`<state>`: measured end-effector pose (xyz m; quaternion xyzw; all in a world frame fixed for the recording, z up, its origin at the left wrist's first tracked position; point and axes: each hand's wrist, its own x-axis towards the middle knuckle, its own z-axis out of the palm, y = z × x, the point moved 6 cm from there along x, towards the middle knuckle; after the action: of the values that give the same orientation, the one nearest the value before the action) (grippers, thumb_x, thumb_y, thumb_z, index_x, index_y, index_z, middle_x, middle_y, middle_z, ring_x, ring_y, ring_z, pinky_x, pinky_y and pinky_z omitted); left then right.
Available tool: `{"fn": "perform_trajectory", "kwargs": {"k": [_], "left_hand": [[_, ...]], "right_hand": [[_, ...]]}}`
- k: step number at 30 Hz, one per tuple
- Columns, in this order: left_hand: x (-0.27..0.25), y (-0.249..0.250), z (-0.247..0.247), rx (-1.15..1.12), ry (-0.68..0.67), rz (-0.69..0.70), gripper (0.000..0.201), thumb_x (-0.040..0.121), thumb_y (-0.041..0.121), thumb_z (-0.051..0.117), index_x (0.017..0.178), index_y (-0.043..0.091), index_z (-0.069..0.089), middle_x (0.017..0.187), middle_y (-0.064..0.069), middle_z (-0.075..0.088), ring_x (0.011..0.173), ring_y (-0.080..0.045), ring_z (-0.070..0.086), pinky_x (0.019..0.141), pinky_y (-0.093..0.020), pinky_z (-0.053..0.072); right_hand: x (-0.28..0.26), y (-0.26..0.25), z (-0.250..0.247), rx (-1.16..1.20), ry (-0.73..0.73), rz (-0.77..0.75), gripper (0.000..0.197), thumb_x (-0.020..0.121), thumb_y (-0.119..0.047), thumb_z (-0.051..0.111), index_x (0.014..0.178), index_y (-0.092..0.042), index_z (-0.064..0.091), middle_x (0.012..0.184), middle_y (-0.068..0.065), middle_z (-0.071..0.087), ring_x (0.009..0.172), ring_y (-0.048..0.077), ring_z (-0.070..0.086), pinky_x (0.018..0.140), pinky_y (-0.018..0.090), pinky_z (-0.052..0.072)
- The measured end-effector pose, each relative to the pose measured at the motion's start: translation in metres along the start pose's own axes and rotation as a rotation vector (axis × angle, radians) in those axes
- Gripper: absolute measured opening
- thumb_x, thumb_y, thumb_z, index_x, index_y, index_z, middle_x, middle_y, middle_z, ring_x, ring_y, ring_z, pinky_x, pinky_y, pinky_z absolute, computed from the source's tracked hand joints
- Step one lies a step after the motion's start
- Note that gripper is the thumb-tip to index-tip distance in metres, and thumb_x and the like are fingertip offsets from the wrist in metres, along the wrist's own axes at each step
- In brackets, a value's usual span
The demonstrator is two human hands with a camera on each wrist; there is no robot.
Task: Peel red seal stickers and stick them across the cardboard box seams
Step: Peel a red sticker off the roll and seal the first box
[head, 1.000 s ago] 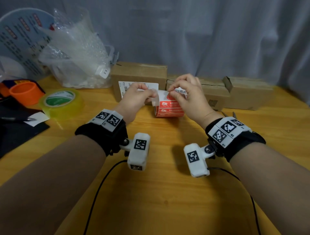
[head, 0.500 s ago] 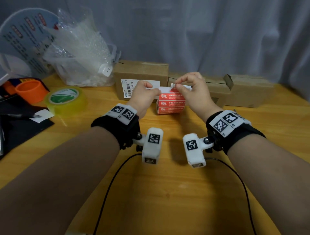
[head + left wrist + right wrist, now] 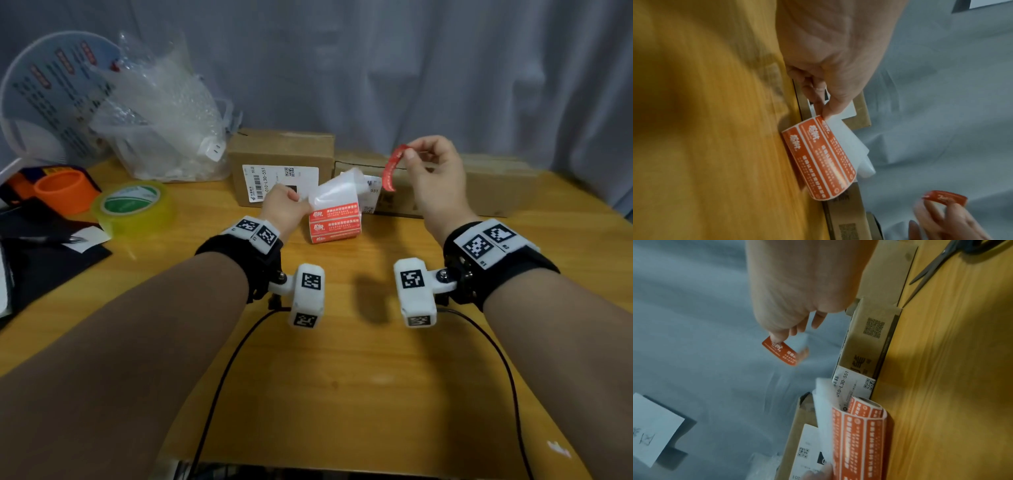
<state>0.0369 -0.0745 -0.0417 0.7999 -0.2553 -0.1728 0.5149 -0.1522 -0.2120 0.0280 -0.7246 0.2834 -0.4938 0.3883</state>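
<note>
A roll of red seal stickers (image 3: 335, 223) (image 3: 821, 160) (image 3: 858, 433) lies on the wooden table, its white backing paper (image 3: 337, 190) curling up. My left hand (image 3: 286, 207) (image 3: 830, 84) pinches the roll's left edge. My right hand (image 3: 431, 171) (image 3: 789, 318) is raised to the right and pinches one peeled red sticker (image 3: 392, 169) (image 3: 781, 353) (image 3: 943, 198), which hangs in the air. Behind stand a cardboard box (image 3: 281, 150) with a white shipping label and a lower cardboard box (image 3: 486, 192) to its right.
At the left are a yellow-green tape roll (image 3: 132, 205), an orange ring (image 3: 65, 190), a bag of bubble wrap (image 3: 161, 123) and dark items. Scissors (image 3: 937, 261) lie by the right box. Cables (image 3: 222, 370) run over the near table. A grey curtain hangs behind.
My right hand has pulled a red sticker off the roll and lifted it up and to the right. The backing paper has sprung up. My left hand still holds the roll.
</note>
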Motion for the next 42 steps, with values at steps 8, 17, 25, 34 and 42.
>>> {"fn": "perform_trajectory", "kwargs": {"k": [8, 17, 25, 34, 42], "left_hand": [[-0.01, 0.023, -0.021, 0.005, 0.0, 0.139, 0.025, 0.083, 0.021, 0.066, 0.103, 0.009, 0.057, 0.102, -0.002, 0.057, 0.095, -0.016, 0.053, 0.081, -0.025, 0.039], [-0.036, 0.069, -0.04, -0.078, -0.088, 0.395, 0.02, 0.09, 0.028, 0.058, 0.102, 0.011, 0.06, 0.083, 0.009, 0.056, 0.077, -0.002, 0.051, 0.067, -0.006, 0.043], [-0.036, 0.119, -0.044, 0.233, -0.055, 0.664, 0.03, 0.078, 0.039, 0.07, 0.102, 0.022, 0.065, 0.104, 0.003, 0.056, 0.105, -0.017, 0.051, 0.095, -0.032, 0.042], [-0.006, 0.13, -0.055, 0.346, 0.018, 0.61, 0.003, 0.08, 0.028, 0.064, 0.079, 0.029, 0.061, 0.101, 0.007, 0.049, 0.113, -0.02, 0.043, 0.103, -0.044, 0.034], [0.031, 0.113, -0.071, -0.232, -0.05, 0.458, 0.015, 0.083, 0.017, 0.064, 0.073, 0.026, 0.059, 0.083, 0.004, 0.059, 0.076, -0.007, 0.053, 0.077, -0.022, 0.042]], "right_hand": [[-0.004, -0.017, 0.007, 0.186, -0.162, -0.016, 0.024, 0.089, -0.007, 0.056, 0.086, -0.029, 0.046, 0.081, -0.006, 0.053, 0.08, 0.009, 0.053, 0.075, 0.021, 0.049], [-0.014, -0.04, 0.036, 0.183, -0.355, -0.004, 0.029, 0.085, -0.001, 0.057, 0.085, -0.028, 0.047, 0.08, 0.003, 0.049, 0.08, 0.022, 0.05, 0.074, 0.031, 0.049], [-0.008, -0.051, 0.062, 0.116, -0.473, -0.061, 0.02, 0.087, -0.005, 0.061, 0.083, -0.02, 0.049, 0.076, -0.002, 0.057, 0.068, 0.005, 0.06, 0.068, 0.019, 0.051], [0.014, -0.061, 0.091, 0.094, -0.624, -0.042, 0.037, 0.081, 0.004, 0.06, 0.106, -0.018, 0.047, 0.077, 0.001, 0.055, 0.073, 0.015, 0.057, 0.068, 0.024, 0.054], [0.042, -0.047, 0.112, 0.217, -0.568, 0.183, 0.01, 0.084, -0.004, 0.063, 0.082, -0.013, 0.06, 0.072, 0.001, 0.063, 0.056, 0.001, 0.062, 0.056, 0.014, 0.05]]}}
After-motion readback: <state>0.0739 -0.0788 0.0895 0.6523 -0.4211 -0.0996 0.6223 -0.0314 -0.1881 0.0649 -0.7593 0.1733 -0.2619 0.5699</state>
